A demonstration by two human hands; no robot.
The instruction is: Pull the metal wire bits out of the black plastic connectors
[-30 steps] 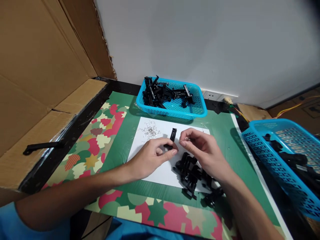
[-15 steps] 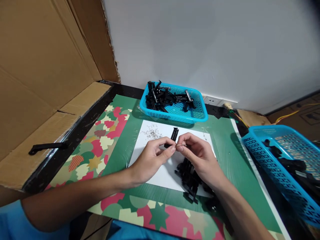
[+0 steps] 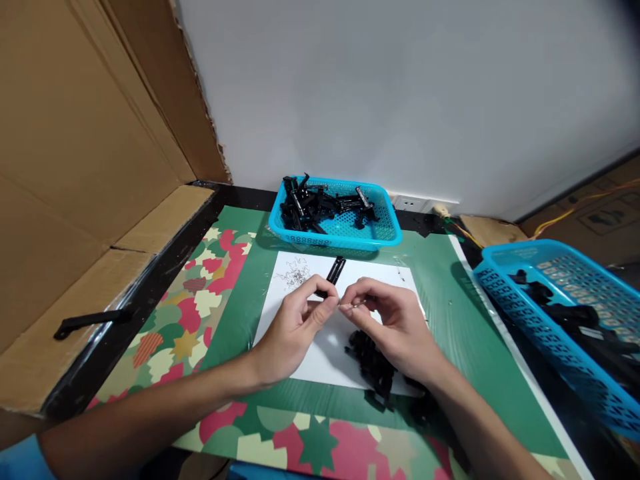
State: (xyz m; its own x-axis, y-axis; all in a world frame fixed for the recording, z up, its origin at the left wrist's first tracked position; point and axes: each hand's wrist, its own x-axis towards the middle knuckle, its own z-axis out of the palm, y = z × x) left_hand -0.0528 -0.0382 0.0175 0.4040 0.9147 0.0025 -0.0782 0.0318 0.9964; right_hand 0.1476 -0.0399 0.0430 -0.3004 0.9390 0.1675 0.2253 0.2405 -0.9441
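Note:
My left hand (image 3: pixel 301 315) and my right hand (image 3: pixel 390 319) meet fingertip to fingertip over a white sheet (image 3: pixel 270 313). The right thumb and index finger pinch a thin metal wire piece (image 3: pixel 357 305). The left thumb and index finger are pressed together at its end; what lies between them is too small to make out. Just behind the left fingers shows a slim black plastic part (image 3: pixel 336 269), its lower end hidden. Beyond the left hand, many tiny wire pieces (image 3: pixel 296 272) lie scattered on the sheet. A heap of black plastic parts (image 3: pixel 373 367) sits below the right hand, which partly covers it.
A blue basket (image 3: pixel 335 241) with black parts stands at the back, against the wall. Another blue basket (image 3: pixel 530 327) holding black pieces is at the right. A black bar (image 3: pixel 93 321) rests on the cardboard at left. Sockets and a plug (image 3: pixel 441 211) are behind.
The view has shifted slightly, so the whole scene sits a little further left. The hands stay together in the same pinch, and the thin wire piece shows more clearly.

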